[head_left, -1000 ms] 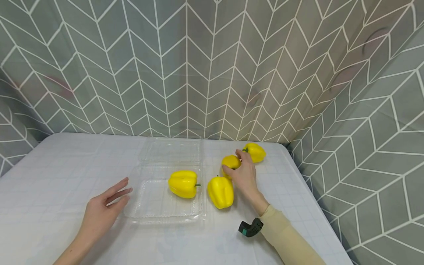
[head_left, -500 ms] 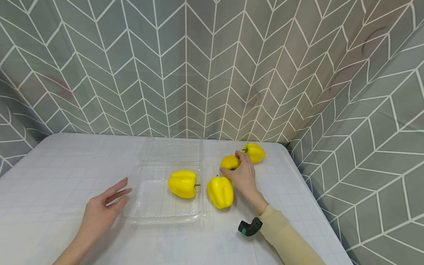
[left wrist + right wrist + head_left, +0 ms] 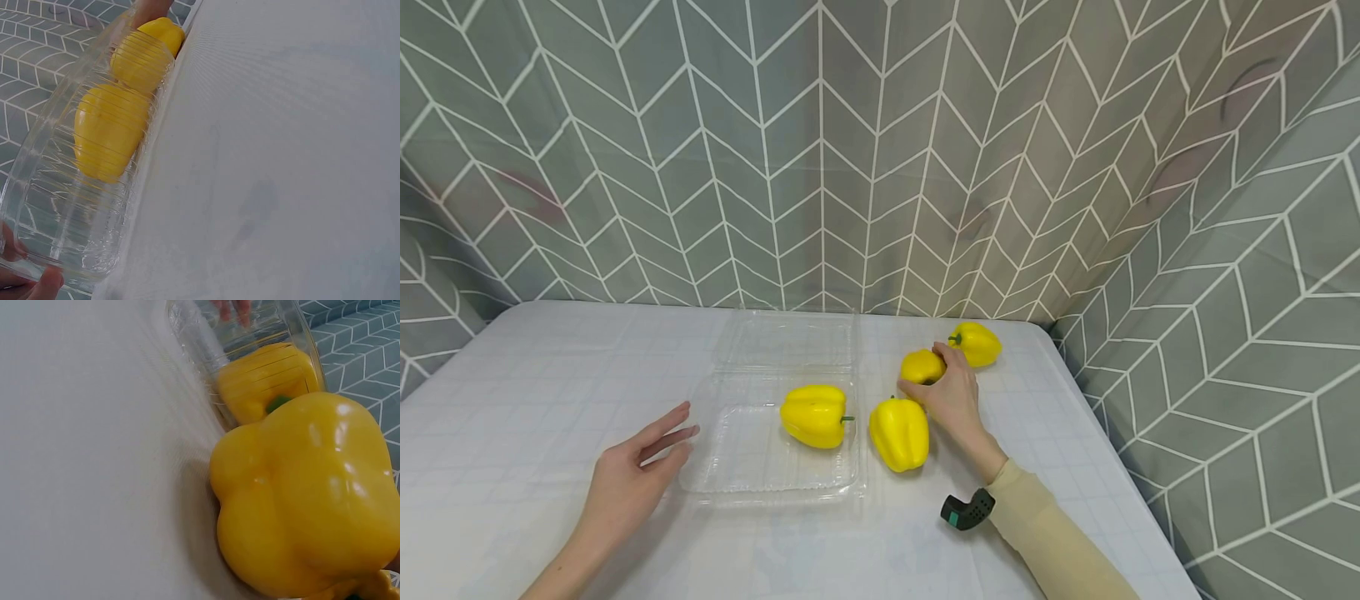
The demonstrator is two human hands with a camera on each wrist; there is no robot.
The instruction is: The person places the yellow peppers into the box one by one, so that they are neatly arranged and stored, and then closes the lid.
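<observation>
Fingers of the right hand [image 3: 953,398] curl around a small yellow pepper [image 3: 921,366] on the white table [image 3: 512,417], between two other smooth, shiny peppers: one [image 3: 976,343] near the far edge, one [image 3: 899,433] just beside the clear plastic box [image 3: 760,475]. A fourth pepper [image 3: 813,415] lies inside that ridged box. The left hand [image 3: 632,471] rests flat and relaxed, touching the box's left rim, with bare table around it.

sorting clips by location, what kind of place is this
Probably a staged recording booth, not a real kitchen: a patterned curtain hangs around a covered table bearing only yellow peppers and a clear clamshell box.
</observation>
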